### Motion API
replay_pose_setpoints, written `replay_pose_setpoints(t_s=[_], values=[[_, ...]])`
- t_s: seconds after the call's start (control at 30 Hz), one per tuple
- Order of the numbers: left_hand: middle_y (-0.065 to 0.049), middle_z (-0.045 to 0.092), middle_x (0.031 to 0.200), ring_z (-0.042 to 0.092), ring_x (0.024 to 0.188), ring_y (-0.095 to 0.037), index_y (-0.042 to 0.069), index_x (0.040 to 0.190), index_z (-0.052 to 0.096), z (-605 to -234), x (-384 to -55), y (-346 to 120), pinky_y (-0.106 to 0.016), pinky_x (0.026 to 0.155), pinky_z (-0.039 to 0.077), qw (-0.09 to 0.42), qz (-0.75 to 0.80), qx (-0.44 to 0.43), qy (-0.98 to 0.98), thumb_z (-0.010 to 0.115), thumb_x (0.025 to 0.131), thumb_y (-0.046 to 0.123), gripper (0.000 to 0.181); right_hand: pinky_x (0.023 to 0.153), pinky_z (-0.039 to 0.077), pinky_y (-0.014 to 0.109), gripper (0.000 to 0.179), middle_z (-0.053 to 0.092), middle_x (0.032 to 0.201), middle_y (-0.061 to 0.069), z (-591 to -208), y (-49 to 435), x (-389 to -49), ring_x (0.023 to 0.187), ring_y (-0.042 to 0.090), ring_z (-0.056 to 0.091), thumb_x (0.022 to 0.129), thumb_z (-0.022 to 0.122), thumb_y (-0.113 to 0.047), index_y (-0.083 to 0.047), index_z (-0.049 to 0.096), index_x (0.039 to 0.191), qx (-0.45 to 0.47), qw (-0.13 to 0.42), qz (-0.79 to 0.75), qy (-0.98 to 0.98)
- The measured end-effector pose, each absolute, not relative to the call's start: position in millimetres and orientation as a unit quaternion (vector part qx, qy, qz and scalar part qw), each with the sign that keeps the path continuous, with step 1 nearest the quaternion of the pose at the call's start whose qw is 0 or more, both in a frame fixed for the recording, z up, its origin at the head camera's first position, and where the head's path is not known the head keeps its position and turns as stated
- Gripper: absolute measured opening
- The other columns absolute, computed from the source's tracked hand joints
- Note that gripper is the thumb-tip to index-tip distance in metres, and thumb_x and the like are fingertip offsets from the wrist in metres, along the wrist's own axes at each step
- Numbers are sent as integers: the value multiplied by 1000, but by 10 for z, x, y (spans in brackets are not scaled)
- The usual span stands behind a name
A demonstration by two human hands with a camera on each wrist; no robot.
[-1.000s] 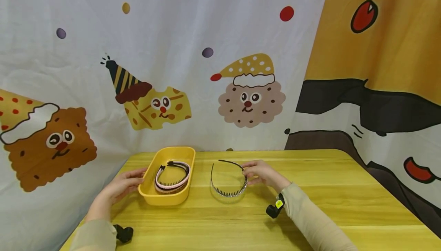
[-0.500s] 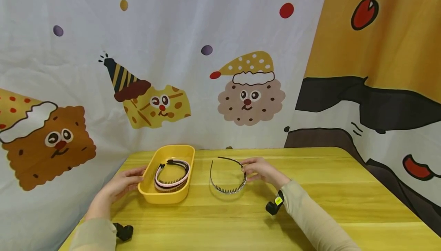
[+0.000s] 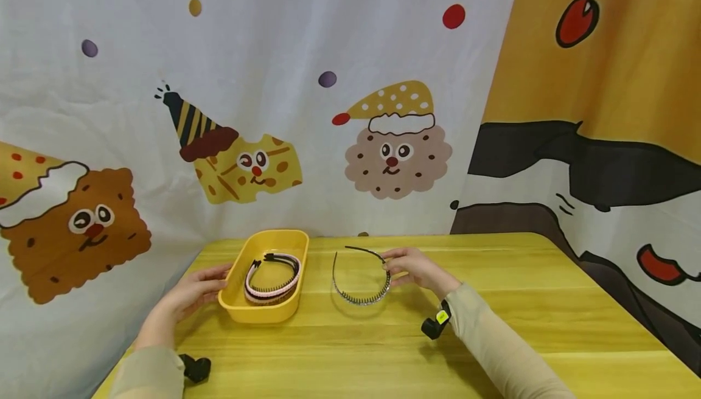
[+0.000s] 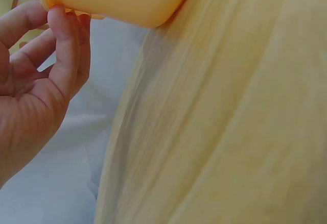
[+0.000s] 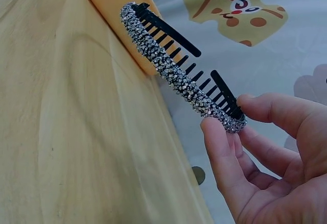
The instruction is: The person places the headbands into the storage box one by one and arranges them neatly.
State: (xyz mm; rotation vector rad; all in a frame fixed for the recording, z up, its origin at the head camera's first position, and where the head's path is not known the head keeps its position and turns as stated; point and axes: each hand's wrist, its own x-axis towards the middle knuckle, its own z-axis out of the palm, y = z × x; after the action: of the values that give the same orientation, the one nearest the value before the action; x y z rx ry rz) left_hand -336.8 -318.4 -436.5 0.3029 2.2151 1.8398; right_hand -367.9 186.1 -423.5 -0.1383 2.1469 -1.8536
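A yellow plastic basket (image 3: 235,312) stands on the table with several headbands (image 3: 274,294) lying inside, one of them pink. My left hand (image 3: 188,292) holds the basket's left side. In the left wrist view, its bent fingers (image 4: 66,50) meet the basket just under the rim. Right of the basket, my right hand (image 3: 418,271) pinches a black toothed headband (image 3: 361,301) by one side, between thumb and fingers. Silvery sparkling stones cover this headband's outer face in the right wrist view. It hangs above the table, and a curved shadow shows below it.
The wooden table (image 3: 350,362) reaches back to a cartoon-printed cloth (image 3: 306,40). A black wrist camera (image 3: 435,326) sits on the right wrist, and another camera (image 3: 196,368) on the left.
The right hand's headband has risen slightly, and its shadow now stands more apart. The left hand stays at the basket. The whole head view has shifted a little.
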Motion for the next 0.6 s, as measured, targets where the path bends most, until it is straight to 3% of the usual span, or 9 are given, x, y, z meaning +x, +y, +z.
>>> replay_pose_setpoints(t_s=[0.23, 0.6], values=[[-28, 38, 145, 61, 104, -10, -8, 150, 22, -4384, -3381, -3206, -28, 87, 51, 120, 630, 104, 761, 55, 99, 12, 64, 75, 56, 46, 45, 60, 104, 17, -4175, 1848, -3690, 79, 22, 58, 89, 66, -5, 5, 56, 131, -54, 150, -645, 747], [-30, 38, 144, 61, 105, -13, -10, 149, 23, -4405, -3398, -3224, -29, 86, 52, 114, 628, 115, 761, 54, 99, 11, 62, 74, 57, 41, 47, 58, 104, 15, -4089, 1842, -3691, 79, 21, 57, 90, 64, -4, 8, 51, 134, -62, 161, -641, 748]])
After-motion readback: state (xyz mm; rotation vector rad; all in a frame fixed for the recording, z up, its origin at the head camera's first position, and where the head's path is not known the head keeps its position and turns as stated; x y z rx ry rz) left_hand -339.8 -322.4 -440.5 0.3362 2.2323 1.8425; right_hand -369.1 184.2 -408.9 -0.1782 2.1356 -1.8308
